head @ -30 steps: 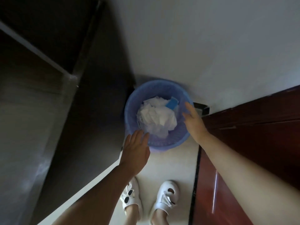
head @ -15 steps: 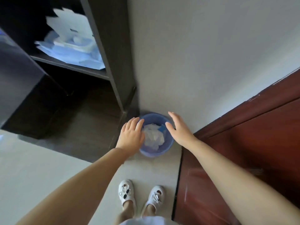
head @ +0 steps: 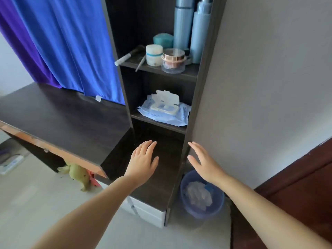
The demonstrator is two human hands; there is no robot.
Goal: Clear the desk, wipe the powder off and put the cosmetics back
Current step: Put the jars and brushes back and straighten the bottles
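A: What are the hands holding?

B: Nothing. The left hand [head: 143,159] is flat, fingers straight and together, over the low end of the desk [head: 59,115]. The right hand [head: 202,161] is just as slack and bare, hovering by the front edge of the shelf unit [head: 206,56], above the bin [head: 202,194].

A: And the cosmetics?

B: On the top visible shelf. A white jar [head: 154,55] sits beside a rose-capped jar [head: 173,60], with a teal jar [head: 163,40] behind and two tall blue bottles [head: 190,29] at the back right. A brush [head: 128,55] and a thinner stick lie on the left, overhanging the shelf edge.

A: How would they handle?

B: The jars look rigid and smooth, likely glass or hard plastic, so probably slippery and heavier than their size suggests. She would do best to wrap the fingers round the body, not lift by the lid. The tall bottles look top-heavy; a grip at mid-height would keep them from tipping. The brush seems light, best pinched at the handle.

A: The wipes?

B: The pack [head: 165,110] lies on the middle shelf with its flap standing open. It is soft and would sag, so taking it by the stiff lid frame seems safest.

A: How far along?

B: The desk top looks dark and bare of powder, and crumpled tissue fills the bin, so the job appears nearly finished.
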